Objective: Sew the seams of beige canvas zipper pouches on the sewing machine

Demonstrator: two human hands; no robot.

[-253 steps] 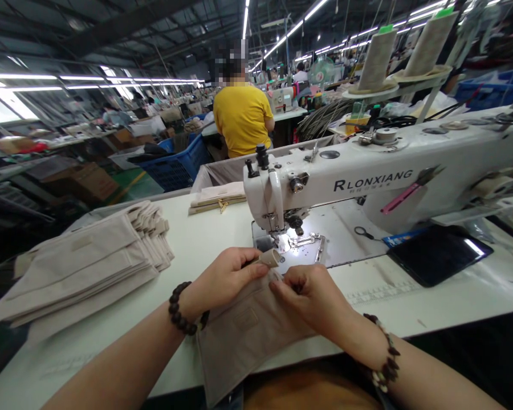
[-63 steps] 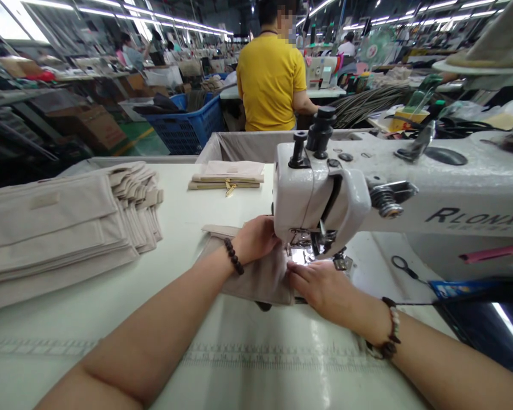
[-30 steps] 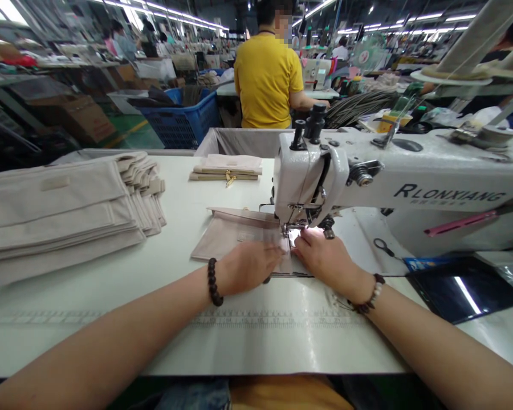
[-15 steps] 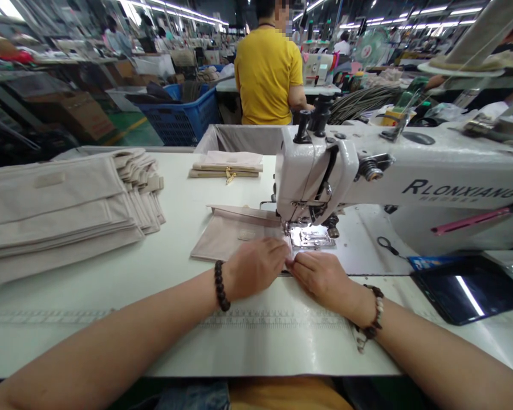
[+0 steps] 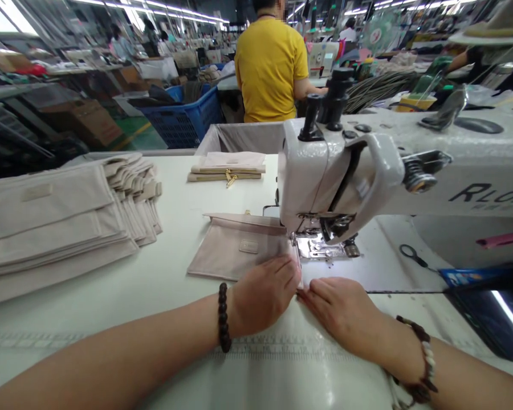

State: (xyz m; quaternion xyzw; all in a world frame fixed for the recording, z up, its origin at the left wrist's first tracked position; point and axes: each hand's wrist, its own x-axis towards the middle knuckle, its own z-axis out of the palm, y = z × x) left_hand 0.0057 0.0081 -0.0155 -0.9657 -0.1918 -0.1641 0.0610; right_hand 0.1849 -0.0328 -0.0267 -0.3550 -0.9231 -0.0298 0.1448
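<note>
Our right hand (image 5: 346, 313) had drawn back, baring the plate (image 5: 325, 249); its fingers lay together by the pouch (image 5: 222, 253), mid-frame. Our left hand (image 5: 263, 296) pressed it; we couldn't tell any pinch.

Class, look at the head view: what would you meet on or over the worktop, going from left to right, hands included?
Stack of beige fabric pieces → left hand → right hand → small black ring-handled item → dark-screened device.
</note>
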